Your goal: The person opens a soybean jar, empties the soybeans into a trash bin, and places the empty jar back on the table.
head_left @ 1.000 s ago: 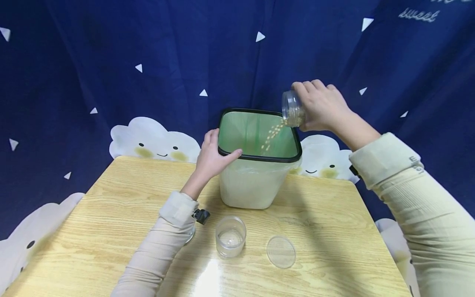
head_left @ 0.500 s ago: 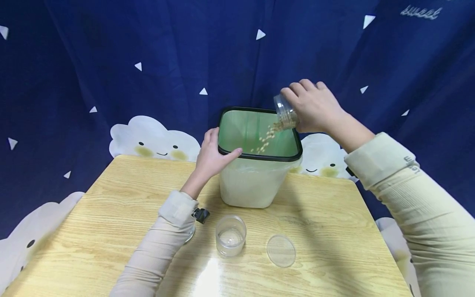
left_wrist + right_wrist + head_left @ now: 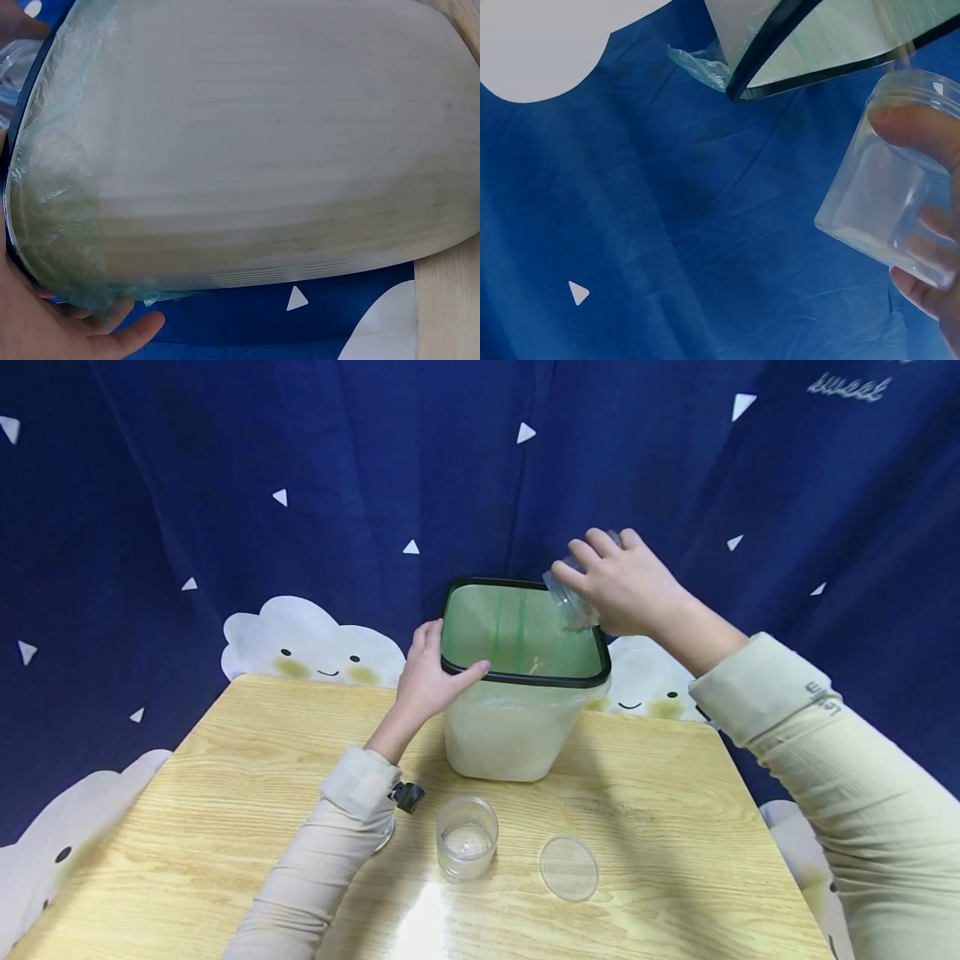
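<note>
A pale trash bin point(image 3: 498, 735) with a green liner and black rim stands at the back of the table. My left hand point(image 3: 431, 672) grips its left rim, thumb over the front edge; in the left wrist view this hand point(image 3: 52, 322) holds the rim beside the bunched liner. My right hand point(image 3: 626, 581) holds a clear plastic jar point(image 3: 566, 600) tipped mouth-down over the bin's right side. In the right wrist view the jar point(image 3: 877, 187) looks nearly emptied, with a blurred streak falling from its mouth. A few pale grains point(image 3: 536, 664) show inside the bin opening.
On the wooden table point(image 3: 262, 777), a second clear jar point(image 3: 467, 839) stands upright in front of the bin. A clear round lid point(image 3: 568, 868) lies to its right. Another round rim point(image 3: 386, 837) is mostly hidden by my left sleeve. A blue curtain point(image 3: 337, 468) hangs behind.
My right hand has moved left and tilted the jar steeper over the bin. The thick stream of pale grains has dwindled to a few. The left hand keeps its place on the rim.
</note>
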`<state>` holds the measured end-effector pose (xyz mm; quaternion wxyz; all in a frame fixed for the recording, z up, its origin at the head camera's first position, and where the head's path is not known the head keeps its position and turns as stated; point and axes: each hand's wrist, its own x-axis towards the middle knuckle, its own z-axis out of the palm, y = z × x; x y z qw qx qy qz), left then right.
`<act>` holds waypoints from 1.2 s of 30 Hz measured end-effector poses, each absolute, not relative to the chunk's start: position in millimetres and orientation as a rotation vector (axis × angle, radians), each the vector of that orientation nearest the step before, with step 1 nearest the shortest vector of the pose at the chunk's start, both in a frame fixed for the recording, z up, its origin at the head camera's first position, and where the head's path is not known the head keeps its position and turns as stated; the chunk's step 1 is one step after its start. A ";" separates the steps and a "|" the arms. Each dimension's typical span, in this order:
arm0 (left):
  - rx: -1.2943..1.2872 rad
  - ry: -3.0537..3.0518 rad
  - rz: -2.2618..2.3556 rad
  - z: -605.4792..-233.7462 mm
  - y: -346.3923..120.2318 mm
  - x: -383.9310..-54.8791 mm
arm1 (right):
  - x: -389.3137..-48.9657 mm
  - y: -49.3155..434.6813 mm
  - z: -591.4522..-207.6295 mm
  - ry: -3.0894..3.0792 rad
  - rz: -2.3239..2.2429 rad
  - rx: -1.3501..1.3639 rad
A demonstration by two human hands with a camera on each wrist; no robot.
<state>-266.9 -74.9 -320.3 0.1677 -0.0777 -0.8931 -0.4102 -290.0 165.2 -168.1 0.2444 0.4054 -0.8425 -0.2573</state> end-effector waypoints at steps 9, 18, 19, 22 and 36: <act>-0.214 -2.539 -1.167 -320.4 -73.8 -266.3 | -289.0 172.2 -171.0 -2.238 -0.747 1.135; -0.214 -2.542 -1.172 -321.1 -73.9 -266.8 | -285.5 177.7 -169.6 -2.324 -0.618 0.995; -0.213 -2.541 -1.172 -321.2 -73.8 -266.8 | -285.4 178.0 -169.8 -2.334 -0.592 0.966; -0.217 -2.537 -1.172 -321.6 -73.8 -267.0 | -285.3 178.3 -171.4 -2.338 -0.515 0.886; -0.221 -2.518 -1.176 -322.9 -75.2 -267.7 | -293.5 181.8 -191.5 -2.190 -0.628 1.069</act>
